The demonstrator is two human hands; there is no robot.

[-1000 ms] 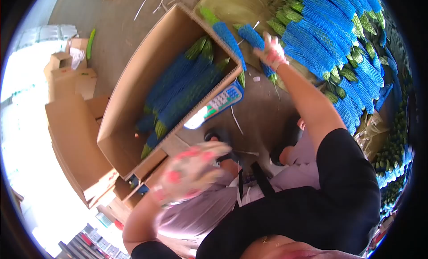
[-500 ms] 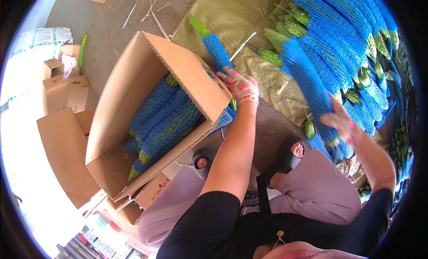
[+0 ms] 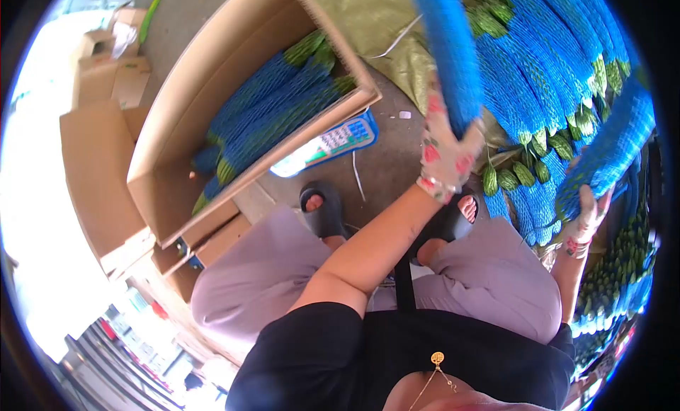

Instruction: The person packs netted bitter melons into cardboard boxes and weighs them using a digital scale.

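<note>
My left hand (image 3: 450,152), in a floral glove, is closed around the lower end of a bitter melon in a blue foam net (image 3: 453,53). This melon points up and away, its far end cut off by the top edge. At the right, my gloved right hand (image 3: 586,216) grips a second blue-netted bitter melon (image 3: 610,152), tilted up to the right. Between and beyond the hands lies a large pile of netted bitter melons (image 3: 524,78), green tips showing. Several more netted melons (image 3: 273,110) lie side by side inside the open cardboard box (image 3: 159,156) at the left.
A blue-edged printed packet (image 3: 333,142) lies beside the box. Olive sheeting (image 3: 361,18) covers floor behind. More cartons (image 3: 95,177) stand at the left, with a loose green melon (image 3: 150,18) beyond. Unnetted melons (image 3: 616,269) are heaped at far right. My sandalled feet (image 3: 322,209) are below.
My left hand has moved right from the box's edge, carrying its netted melon. My right hand has shifted right and its melon now tilts the other way. The view has shifted too.
</note>
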